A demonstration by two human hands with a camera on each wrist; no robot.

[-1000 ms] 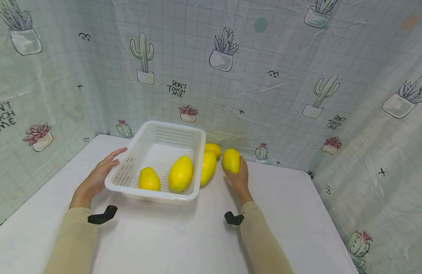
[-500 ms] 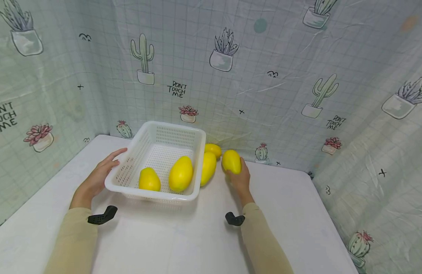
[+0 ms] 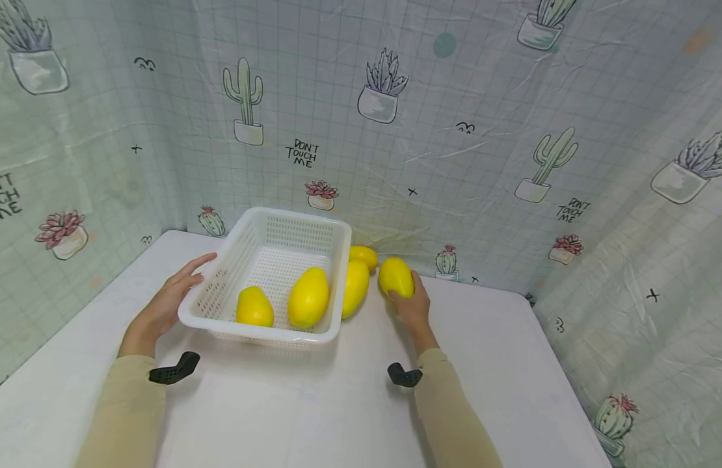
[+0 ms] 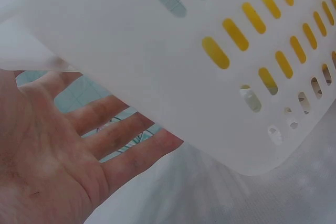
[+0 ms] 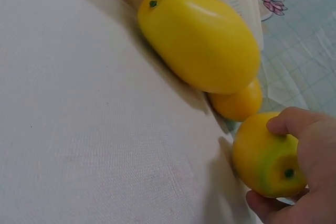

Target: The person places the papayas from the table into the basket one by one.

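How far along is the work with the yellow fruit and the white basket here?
Apparently partway, if the fruit is going in. Done: the left inside fruit and right inside fruit lie in the white basket. In hand: the right hand grips another fruit outside it; the left hand is at the basket's left side. Remaining: the front outside fruit and rear outside fruit.

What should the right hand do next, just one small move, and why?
I'd probably raise the held fruit above the basket's rim: the right hand grips it outside the basket, two fruits already lie inside, and the left hand is at the basket's other side.
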